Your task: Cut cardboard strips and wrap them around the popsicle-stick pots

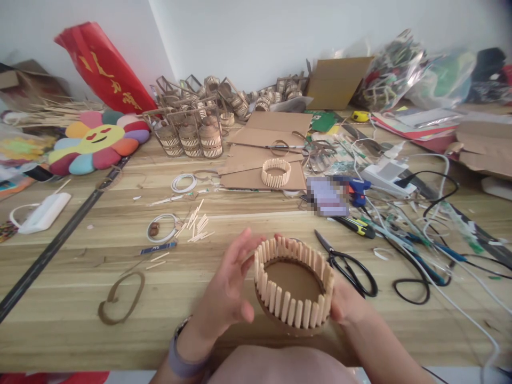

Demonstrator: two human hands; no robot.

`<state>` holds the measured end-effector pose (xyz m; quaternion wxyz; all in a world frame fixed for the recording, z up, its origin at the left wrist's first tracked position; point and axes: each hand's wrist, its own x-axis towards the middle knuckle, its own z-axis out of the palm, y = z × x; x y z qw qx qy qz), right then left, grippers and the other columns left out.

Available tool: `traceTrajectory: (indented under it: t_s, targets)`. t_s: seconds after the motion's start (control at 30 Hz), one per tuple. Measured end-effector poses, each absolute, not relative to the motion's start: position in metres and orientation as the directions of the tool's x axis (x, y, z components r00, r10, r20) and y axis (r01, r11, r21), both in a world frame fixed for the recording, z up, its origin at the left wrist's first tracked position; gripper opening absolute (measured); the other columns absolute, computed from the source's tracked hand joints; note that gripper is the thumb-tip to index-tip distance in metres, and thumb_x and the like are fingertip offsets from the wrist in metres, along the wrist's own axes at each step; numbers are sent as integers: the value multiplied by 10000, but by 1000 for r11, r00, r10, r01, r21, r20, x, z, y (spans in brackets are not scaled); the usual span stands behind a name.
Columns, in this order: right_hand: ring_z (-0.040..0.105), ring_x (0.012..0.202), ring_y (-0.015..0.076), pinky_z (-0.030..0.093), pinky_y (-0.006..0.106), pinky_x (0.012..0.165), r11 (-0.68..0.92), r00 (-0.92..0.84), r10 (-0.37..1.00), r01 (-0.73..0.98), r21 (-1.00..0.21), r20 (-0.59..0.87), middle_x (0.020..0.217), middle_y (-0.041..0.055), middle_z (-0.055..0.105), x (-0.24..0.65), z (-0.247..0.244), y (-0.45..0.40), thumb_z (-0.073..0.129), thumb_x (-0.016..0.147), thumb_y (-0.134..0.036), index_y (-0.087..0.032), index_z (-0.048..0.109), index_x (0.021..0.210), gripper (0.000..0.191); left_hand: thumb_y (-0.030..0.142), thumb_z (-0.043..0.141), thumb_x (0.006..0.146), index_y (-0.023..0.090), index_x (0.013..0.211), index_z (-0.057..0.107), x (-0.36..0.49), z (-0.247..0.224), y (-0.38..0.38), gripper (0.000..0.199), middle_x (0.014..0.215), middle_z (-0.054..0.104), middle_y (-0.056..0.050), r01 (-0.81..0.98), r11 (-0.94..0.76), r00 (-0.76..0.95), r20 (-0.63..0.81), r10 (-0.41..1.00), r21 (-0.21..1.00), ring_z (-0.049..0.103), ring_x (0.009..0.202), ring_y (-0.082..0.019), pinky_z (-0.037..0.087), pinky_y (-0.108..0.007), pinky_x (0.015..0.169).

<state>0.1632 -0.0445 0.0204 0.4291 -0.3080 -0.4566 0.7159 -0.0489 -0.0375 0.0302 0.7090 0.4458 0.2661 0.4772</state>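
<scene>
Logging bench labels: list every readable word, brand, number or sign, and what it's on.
None reads with certainty.
Red bag: large gold characters, too blurred to quote.
Blue strip: pale marks, too small.
Purple panel: pixelated, unreadable.
Green sheet: faint marks, too small.

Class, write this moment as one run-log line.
left hand: open beside basket, contact unclear | right hand: holding basket's right side | basket: ringed with sticks | scissors: on table

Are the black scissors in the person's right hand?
No, the scissors lie on the table, while the right hand holds the stick-ringed container.
</scene>
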Motion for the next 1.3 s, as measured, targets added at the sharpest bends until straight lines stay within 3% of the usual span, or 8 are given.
traceTrajectory:
  t_s: [0.13,0.27,0.47,0.77,0.93,1.1,1.17,1.3]
  targets:
    - [448,1384,336,286,499,1161,-317,-482,873,-438,-841,-77,1476,96,528,160,18,-46,881,510,-643,-343,449,1481,1105,553,920,510,313,1594,8,-46,23,-41,1436,1529,447,-169,-390,241,568,26,823,889,394,1427,-362,223,-525,1204]
    - [436,1388,351,281,516,1156,-354,-480,870,-448,-821,-113,1483,120,519,159,18,-48,873,533,-640,-302,416,1505,1126,521,932,527,273,1569,-168,-40,26,-39,1535,1475,498,-200,-357,234,578,17,816,904,433,1398,-370,209,-552,1201]
    - [475,1360,315,362,508,1109,-185,-355,933,-325,-927,-62,1464,116,531,159,21,-45,772,728,-616,-348,357,1523,936,450,959,533,283,1557,-188,-36,29,-37,1547,1425,550,-175,-389,194,406,-22,914,900,485,1361,-341,295,-523,1173]
    - [592,1222,292,379,511,1106,-66,-191,980,-50,-997,-55,1241,124,676,161,21,-46,873,624,-560,-288,260,1557,1149,349,965,565,287,1548,-147,-37,24,-40,1486,1399,564,-163,-246,165,305,-86,948,955,513,1334,-339,345,-523,1139]
    - [684,1071,263,488,489,1007,-56,-260,960,173,-983,-100,1118,92,747,178,15,-26,738,805,-522,-262,479,1436,730,395,956,550,244,1455,206,-54,17,-31,1184,1357,573,-165,-143,172,379,-107,919,975,543,1282,-342,391,-497,1097]
    - [674,1072,271,519,455,960,310,-172,947,711,-631,272,1142,104,735,203,14,32,582,908,-381,-220,673,1153,307,403,923,564,231,1238,430,-72,10,-6,852,1215,610,-114,214,20,281,-81,956,977,601,1138,-327,462,-486,985]
    - [644,1109,275,500,444,979,376,-233,893,855,-356,384,1177,126,714,208,21,62,546,928,-331,-178,662,1175,313,400,922,542,234,1177,476,-76,8,9,794,1161,612,-95,352,-53,195,-18,981,935,613,1075,-319,481,-488,938]
    - [516,1263,360,373,549,1065,347,-240,871,918,-193,428,1327,194,626,203,34,118,575,909,-293,-117,634,1246,385,329,906,541,231,1125,501,-79,1,46,717,1135,601,-91,547,-186,69,178,982,816,597,1095,-338,483,-515,938]
